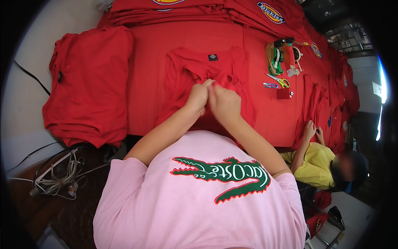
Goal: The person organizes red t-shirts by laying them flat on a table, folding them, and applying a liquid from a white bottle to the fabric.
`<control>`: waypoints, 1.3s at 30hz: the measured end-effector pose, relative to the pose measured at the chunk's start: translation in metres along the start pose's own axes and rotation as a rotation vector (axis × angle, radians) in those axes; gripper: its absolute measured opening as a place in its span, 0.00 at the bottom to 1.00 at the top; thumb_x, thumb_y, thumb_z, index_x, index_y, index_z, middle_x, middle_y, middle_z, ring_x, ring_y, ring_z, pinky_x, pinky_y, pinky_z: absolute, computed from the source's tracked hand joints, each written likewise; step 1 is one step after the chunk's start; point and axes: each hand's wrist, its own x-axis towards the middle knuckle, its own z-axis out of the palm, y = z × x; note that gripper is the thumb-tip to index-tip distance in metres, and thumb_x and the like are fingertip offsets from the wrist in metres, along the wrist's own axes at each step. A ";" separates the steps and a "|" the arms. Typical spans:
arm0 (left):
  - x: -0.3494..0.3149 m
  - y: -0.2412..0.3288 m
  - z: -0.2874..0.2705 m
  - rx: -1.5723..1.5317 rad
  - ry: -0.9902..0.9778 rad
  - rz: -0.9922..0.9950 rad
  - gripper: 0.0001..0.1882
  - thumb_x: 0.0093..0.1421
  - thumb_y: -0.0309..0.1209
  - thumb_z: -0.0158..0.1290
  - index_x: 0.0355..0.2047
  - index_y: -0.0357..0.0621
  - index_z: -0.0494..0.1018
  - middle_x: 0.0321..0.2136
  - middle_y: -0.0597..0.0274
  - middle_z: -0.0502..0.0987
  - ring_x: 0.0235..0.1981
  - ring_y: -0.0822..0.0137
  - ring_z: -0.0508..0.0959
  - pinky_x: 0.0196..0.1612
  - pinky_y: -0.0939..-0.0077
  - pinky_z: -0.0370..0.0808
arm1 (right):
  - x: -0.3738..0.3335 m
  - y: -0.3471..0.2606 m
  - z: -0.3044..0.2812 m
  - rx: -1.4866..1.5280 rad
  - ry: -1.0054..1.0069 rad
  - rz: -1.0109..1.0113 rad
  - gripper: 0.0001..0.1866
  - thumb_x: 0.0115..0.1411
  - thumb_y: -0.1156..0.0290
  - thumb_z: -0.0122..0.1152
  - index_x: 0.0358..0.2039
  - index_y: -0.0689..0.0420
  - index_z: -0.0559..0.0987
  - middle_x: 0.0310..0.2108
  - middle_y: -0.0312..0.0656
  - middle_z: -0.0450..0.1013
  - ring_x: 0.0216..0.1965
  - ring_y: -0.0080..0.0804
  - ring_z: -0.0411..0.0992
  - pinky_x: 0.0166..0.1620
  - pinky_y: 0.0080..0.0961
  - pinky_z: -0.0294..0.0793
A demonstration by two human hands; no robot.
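At frame centre, the left hand (198,96) and right hand (224,101) meet, fingers pinched narrow on the cloth of a red shirt (195,68) lying flat, collar up-frame. Folding appears barely begun (sleeves remain spread). A finished stack (89,83) sits at left; scissors (278,80) lie upper right.

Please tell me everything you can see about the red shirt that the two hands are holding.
The red shirt lies flat on the red-covered table, collar away from the person, a small dark label at the neck. It looks like soft knit fabric. The left hand and right hand pinch and bunch its middle, making wrinkles. The short sleeves spread to both sides.
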 end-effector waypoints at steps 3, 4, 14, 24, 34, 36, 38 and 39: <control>-0.002 0.002 -0.012 -0.060 -0.098 -0.069 0.13 0.67 0.37 0.55 0.28 0.42 0.76 0.24 0.66 0.74 0.27 0.72 0.75 0.33 0.70 0.73 | -0.011 -0.017 0.002 0.058 -0.056 -0.113 0.17 0.66 0.63 0.63 0.23 0.57 0.73 0.18 0.51 0.71 0.20 0.51 0.73 0.24 0.46 0.70; -0.002 -0.002 -0.008 -0.138 -0.115 -0.070 0.13 0.67 0.37 0.55 0.29 0.42 0.76 0.24 0.66 0.74 0.27 0.72 0.75 0.33 0.69 0.73 | -0.004 -0.002 0.010 0.001 -0.038 -0.038 0.17 0.66 0.63 0.63 0.22 0.57 0.73 0.17 0.51 0.71 0.20 0.50 0.73 0.24 0.45 0.70; -0.007 0.022 -0.011 0.177 0.091 0.089 0.19 0.64 0.47 0.61 0.37 0.41 0.79 0.31 0.64 0.78 0.32 0.71 0.77 0.39 0.71 0.76 | -0.004 0.017 0.015 0.054 -0.007 0.010 0.18 0.68 0.64 0.62 0.23 0.57 0.71 0.18 0.51 0.66 0.21 0.49 0.68 0.28 0.37 0.69; -0.028 0.107 -0.038 0.023 -0.402 0.151 0.37 0.74 0.59 0.40 0.65 0.38 0.66 0.61 0.57 0.75 0.60 0.63 0.77 0.63 0.64 0.75 | 0.028 0.057 -0.075 1.400 -0.187 0.737 0.16 0.74 0.63 0.56 0.45 0.62 0.84 0.45 0.38 0.82 0.47 0.23 0.78 0.53 0.22 0.74; -0.027 0.115 -0.042 0.048 -0.442 0.214 0.37 0.74 0.58 0.41 0.67 0.37 0.64 0.64 0.56 0.72 0.63 0.63 0.74 0.65 0.64 0.73 | 0.019 0.063 -0.078 1.397 -0.115 0.713 0.16 0.73 0.64 0.56 0.45 0.64 0.84 0.46 0.39 0.82 0.48 0.22 0.77 0.55 0.21 0.72; -0.029 0.118 -0.046 0.049 -0.433 0.223 0.36 0.76 0.56 0.38 0.68 0.38 0.64 0.64 0.56 0.72 0.63 0.63 0.74 0.66 0.63 0.72 | 0.018 0.060 -0.078 1.353 -0.067 0.720 0.16 0.73 0.65 0.56 0.46 0.64 0.84 0.46 0.39 0.82 0.49 0.22 0.77 0.56 0.21 0.71; -0.037 0.124 -0.047 0.039 -0.436 0.237 0.35 0.77 0.55 0.37 0.68 0.38 0.64 0.64 0.57 0.72 0.63 0.62 0.74 0.66 0.63 0.71 | 0.016 0.066 -0.075 1.354 -0.042 0.740 0.16 0.73 0.65 0.57 0.46 0.65 0.84 0.46 0.38 0.82 0.49 0.23 0.77 0.56 0.21 0.71; -0.035 0.124 -0.049 0.009 -0.470 0.204 0.34 0.77 0.54 0.36 0.68 0.38 0.64 0.64 0.57 0.72 0.64 0.62 0.74 0.67 0.63 0.71 | 0.014 0.076 -0.072 1.271 -0.058 0.719 0.16 0.73 0.65 0.57 0.48 0.65 0.83 0.47 0.39 0.82 0.50 0.24 0.76 0.57 0.21 0.70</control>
